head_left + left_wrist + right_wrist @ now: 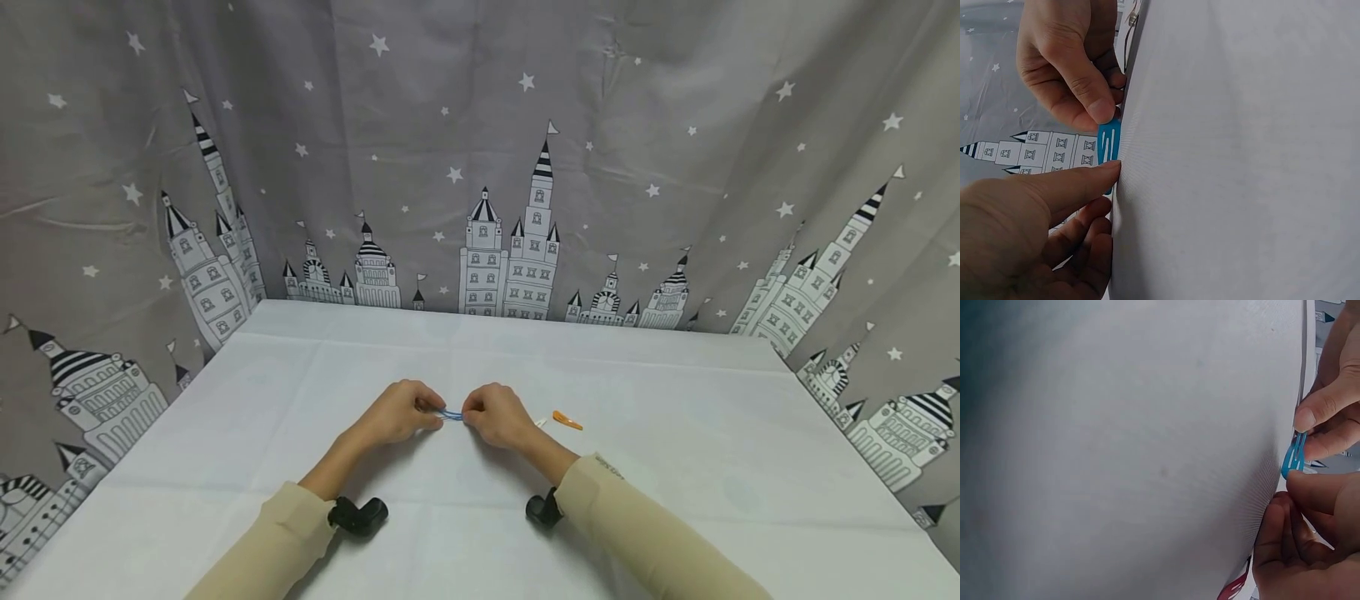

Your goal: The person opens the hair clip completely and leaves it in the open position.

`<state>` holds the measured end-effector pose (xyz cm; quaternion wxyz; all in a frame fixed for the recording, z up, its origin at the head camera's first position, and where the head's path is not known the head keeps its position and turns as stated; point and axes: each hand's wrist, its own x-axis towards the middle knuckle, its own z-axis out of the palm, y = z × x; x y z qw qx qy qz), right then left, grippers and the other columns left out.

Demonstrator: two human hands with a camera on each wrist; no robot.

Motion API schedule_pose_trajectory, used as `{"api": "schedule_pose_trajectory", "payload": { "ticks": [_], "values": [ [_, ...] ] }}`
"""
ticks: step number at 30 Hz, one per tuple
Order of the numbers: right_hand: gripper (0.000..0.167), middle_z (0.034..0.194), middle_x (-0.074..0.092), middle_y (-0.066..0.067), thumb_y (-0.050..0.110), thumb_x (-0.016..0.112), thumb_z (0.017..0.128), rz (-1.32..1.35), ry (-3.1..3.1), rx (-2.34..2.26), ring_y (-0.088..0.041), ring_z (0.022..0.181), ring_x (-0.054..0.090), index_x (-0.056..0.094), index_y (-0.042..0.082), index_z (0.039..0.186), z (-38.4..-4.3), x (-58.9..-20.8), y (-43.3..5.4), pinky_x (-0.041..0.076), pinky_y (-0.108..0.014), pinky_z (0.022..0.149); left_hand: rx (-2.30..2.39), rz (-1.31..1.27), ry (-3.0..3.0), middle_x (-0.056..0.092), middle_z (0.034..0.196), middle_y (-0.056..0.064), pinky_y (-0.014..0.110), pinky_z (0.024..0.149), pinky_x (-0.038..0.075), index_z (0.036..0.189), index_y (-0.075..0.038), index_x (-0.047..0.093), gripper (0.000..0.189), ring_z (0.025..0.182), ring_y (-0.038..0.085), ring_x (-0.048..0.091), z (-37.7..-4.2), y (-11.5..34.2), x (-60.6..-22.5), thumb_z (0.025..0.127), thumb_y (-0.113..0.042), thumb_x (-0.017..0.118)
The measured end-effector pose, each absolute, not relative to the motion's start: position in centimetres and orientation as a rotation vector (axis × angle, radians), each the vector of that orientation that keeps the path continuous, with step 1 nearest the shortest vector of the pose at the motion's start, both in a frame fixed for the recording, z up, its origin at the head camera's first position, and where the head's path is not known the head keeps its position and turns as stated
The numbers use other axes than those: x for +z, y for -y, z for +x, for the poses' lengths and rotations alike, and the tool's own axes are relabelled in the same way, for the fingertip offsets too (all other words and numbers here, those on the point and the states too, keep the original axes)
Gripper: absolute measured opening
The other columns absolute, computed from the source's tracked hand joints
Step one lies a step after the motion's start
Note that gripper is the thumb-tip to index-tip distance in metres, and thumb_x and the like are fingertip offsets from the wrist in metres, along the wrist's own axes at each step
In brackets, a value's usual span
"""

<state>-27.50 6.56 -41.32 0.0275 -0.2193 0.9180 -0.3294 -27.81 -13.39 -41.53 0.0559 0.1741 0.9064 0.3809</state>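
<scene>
A blue snap hair clip (1108, 139) is stretched between the two hands, just above the white table. My left hand (403, 411) pinches one end between thumb and fingers. The other end is pinched by my right hand (495, 414). In the right wrist view the clip (1294, 456) shows its slotted frame, and both tips are partly covered by fingertips. Close to the right wrist lie an orange hair clip (567, 420) and a small white item (542, 422), partly hidden by that arm.
A white cloth covers the table (360, 350). Behind it hangs a grey curtain (420, 117) printed with castles and stars. Black wrist cameras (358, 517) sit under both forearms. A reddish slotted piece (1235, 587) shows at the right wrist view's bottom edge.
</scene>
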Motion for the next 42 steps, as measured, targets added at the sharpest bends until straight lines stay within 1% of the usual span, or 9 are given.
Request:
{"api": "schedule_pose_trajectory", "payload": {
  "ticks": [4,10,12,20,34,42],
  "values": [
    [0.01,0.078,0.066,0.002,0.003,0.067,0.091,-0.69,-2.843,-1.004,-0.013,0.075,0.054,0.073,0.006,0.083,-27.47,-41.33,-6.67,0.046,-0.029,0.072,1.165,0.525,-2.748,0.067,0.089,0.002,0.032,0.069,0.046,0.102,-0.002,0.075,0.022,0.077,0.016,0.056,-27.83,13.31,-41.57,0.081,-0.006,0.079],
    [0.011,0.078,0.064,0.002,0.003,0.067,0.091,-0.693,-2.853,-0.985,-0.013,0.075,0.053,0.072,0.006,0.082,-27.34,-41.28,-6.63,0.046,-0.029,0.071,1.178,0.509,-2.745,0.069,0.095,0.003,0.036,0.078,0.048,0.104,-0.002,0.074,0.024,0.086,0.017,0.06,-27.61,13.21,-41.69,0.081,-0.006,0.079],
    [0.01,0.079,0.063,0.002,0.003,0.067,0.091,-0.695,-2.856,-0.985,-0.013,0.075,0.053,0.071,0.006,0.083,-27.27,-41.3,-6.58,0.046,-0.028,0.071,1.187,0.501,-2.74,0.069,0.095,0.003,0.037,0.079,0.048,0.104,-0.001,0.073,0.024,0.087,0.018,0.06,-27.52,13.2,-41.77,0.081,-0.005,0.078],
    [0.007,0.081,0.064,0.001,0.003,0.067,0.09,-0.679,-2.865,-0.967,-0.013,0.077,0.054,0.072,0.006,0.087,-27.13,-41.39,-6.44,0.046,-0.028,0.072,1.21,0.482,-2.725,0.067,0.09,0.001,0.035,0.077,0.047,0.103,-0.002,0.073,0.022,0.083,0.016,0.058,-27.37,13.23,-41.94,0.081,-0.005,0.078],
    [0.006,0.08,0.065,0.001,0.001,0.068,0.088,-0.715,-2.855,-0.999,-0.012,0.074,0.053,0.073,0.004,0.086,-27.23,-41.27,-6.6,0.046,-0.027,0.069,1.232,0.543,-2.726,0.068,0.091,0.002,0.035,0.077,0.048,0.102,-0.001,0.073,0.021,0.084,0.016,0.059,-27.47,13.48,-42.06,0.082,-0.006,0.078],
    [0.005,0.08,0.064,0.001,0.001,0.069,0.087,-0.724,-2.852,-0.999,-0.012,0.074,0.053,0.073,0.004,0.086,-27.23,-41.25,-6.62,0.045,-0.027,0.069,1.23,0.526,-2.732,0.068,0.092,0.002,0.035,0.077,0.048,0.102,-0.001,0.073,0.021,0.084,0.016,0.059,-27.41,13.43,-41.96,0.082,-0.005,0.078]
  ]
}}
